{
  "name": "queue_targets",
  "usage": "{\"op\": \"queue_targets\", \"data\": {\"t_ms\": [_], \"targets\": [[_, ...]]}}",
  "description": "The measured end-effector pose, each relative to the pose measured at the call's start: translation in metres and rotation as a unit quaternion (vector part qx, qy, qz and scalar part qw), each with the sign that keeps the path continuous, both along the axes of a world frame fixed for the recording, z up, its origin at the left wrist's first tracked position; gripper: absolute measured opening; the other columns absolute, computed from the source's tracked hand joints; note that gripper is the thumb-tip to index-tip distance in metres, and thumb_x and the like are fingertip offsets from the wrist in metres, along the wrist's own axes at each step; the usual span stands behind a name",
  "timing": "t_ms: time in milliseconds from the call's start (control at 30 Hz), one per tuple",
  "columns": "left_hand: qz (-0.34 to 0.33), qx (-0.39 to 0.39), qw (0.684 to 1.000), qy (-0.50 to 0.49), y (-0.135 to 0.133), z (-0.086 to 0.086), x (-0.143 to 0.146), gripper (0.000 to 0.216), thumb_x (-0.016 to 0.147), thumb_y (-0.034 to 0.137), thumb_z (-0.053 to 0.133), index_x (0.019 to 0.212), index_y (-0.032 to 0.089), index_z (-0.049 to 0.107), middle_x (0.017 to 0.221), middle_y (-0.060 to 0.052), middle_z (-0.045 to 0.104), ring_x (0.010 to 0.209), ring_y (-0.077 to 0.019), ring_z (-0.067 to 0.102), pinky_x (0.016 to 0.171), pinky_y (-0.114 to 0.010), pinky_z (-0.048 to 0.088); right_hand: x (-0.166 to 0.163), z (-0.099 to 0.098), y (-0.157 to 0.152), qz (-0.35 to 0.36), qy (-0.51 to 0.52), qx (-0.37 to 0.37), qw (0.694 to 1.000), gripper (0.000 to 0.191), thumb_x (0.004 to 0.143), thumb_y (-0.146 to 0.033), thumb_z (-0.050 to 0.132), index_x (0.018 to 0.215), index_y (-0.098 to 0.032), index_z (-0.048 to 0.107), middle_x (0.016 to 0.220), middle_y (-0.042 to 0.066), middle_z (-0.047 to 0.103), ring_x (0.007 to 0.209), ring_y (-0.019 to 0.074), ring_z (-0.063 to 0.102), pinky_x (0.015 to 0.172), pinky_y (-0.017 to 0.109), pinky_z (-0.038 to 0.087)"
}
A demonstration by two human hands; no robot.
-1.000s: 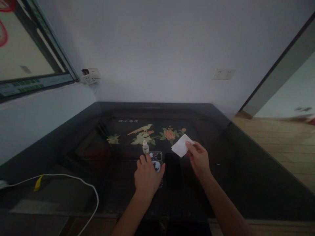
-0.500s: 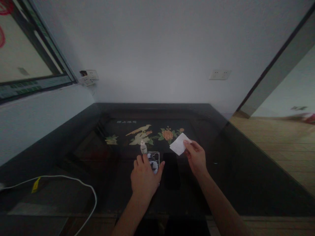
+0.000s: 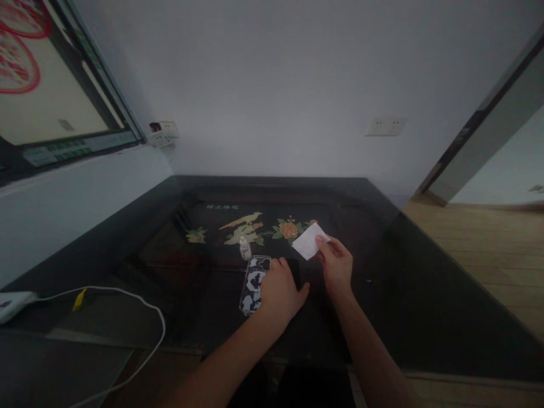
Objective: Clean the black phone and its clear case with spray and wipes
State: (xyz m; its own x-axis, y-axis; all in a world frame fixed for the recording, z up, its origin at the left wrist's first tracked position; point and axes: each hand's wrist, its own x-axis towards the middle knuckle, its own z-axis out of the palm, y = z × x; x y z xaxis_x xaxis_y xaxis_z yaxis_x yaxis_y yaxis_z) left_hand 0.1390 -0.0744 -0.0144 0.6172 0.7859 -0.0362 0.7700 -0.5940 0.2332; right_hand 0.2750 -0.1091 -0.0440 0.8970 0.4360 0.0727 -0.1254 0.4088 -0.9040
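My left hand point(image 3: 283, 290) lies palm down on a dark phone point(image 3: 294, 270), covering most of it, fingers curled over its edges. Just left of that hand a patterned black-and-white phone case point(image 3: 253, 277) lies flat on the dark glass table point(image 3: 425, 306). A small white dropper bottle point(image 3: 244, 248) stands upright behind the case. My right hand point(image 3: 336, 265) hovers to the right of the phone and pinches a small white wipe point(image 3: 309, 241) between thumb and fingers.
Under the glass lies a painted panel with a bird and flowers point(image 3: 259, 228). A white cable with a yellow tag point(image 3: 127, 306) loops at the left front. White wall sockets point(image 3: 386, 126) sit behind; a wooden floor point(image 3: 488, 249) lies to the right.
My left hand has moved right, off the patterned case and onto the dark phone, leaving the case uncovered. My right hand still holds the wipe in about the same spot. The view shifted slightly.
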Motion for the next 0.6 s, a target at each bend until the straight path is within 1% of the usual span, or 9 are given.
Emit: {"op": "queue_targets", "data": {"t_ms": [133,233,300,433,600], "targets": [[0.012,0.0,1.0,0.027,-0.0012,-0.0009,0.0024,0.064,0.083,0.058,0.065,0.12,0.006,0.057,0.11,-0.023,0.063,0.096,-0.0344,0.068,0.078,-0.038,0.054,-0.0042,0.0061,-0.0008,0.012,-0.013,-0.007,1.0,0.037,0.069,-0.046,0.088,0.092,-0.019,0.076,0.085,0.007,0.079,0.071,0.0214,0.073,0.054,0.028,0.057],[0.004,-0.002,0.999,0.054,-0.0012,0.0027,0.0057,0.065,0.085,0.058,0.062,0.119,0.002,0.061,0.109,-0.026,0.064,0.099,-0.0359,0.068,0.08,-0.039,0.054,-0.0068,0.0101,-0.0012,0.011,-0.023,-0.013,1.0,0.039,0.066,-0.045,0.09,0.092,-0.019,0.077,0.085,0.007,0.079,0.071,0.022,0.073,0.054,0.028,0.057],[0.001,0.0,0.998,0.065,-0.0005,0.005,0.008,0.064,0.084,0.058,0.062,0.117,0.002,0.063,0.108,-0.026,0.066,0.099,-0.0362,0.068,0.08,-0.039,0.054,-0.0073,0.0112,-0.0014,0.01,-0.028,-0.013,0.999,0.039,0.066,-0.044,0.09,0.093,-0.019,0.077,0.084,0.006,0.08,0.07,0.0217,0.073,0.054,0.029,0.057],[0.016,0.012,0.998,0.052,0.0019,0.0053,0.0102,0.063,0.08,0.056,0.066,0.114,0.003,0.065,0.104,-0.025,0.069,0.095,-0.0363,0.07,0.079,-0.04,0.055,-0.0062,0.0097,-0.0011,0.016,-0.029,-0.004,0.999,0.036,0.068,-0.043,0.089,0.093,-0.02,0.077,0.083,0.006,0.079,0.069,0.0209,0.073,0.055,0.029,0.057],[0.016,0.013,0.999,0.025,0.0068,0.0033,0.0094,0.065,0.073,0.058,0.071,0.11,0.005,0.066,0.102,-0.023,0.07,0.094,-0.0353,0.07,0.08,-0.04,0.055,-0.0043,0.0059,-0.0002,0.019,-0.018,0.001,1.0,0.036,0.069,-0.045,0.088,0.094,-0.021,0.077,0.086,0.005,0.08,0.072,0.0212,0.073,0.058,0.03,0.058]]}}
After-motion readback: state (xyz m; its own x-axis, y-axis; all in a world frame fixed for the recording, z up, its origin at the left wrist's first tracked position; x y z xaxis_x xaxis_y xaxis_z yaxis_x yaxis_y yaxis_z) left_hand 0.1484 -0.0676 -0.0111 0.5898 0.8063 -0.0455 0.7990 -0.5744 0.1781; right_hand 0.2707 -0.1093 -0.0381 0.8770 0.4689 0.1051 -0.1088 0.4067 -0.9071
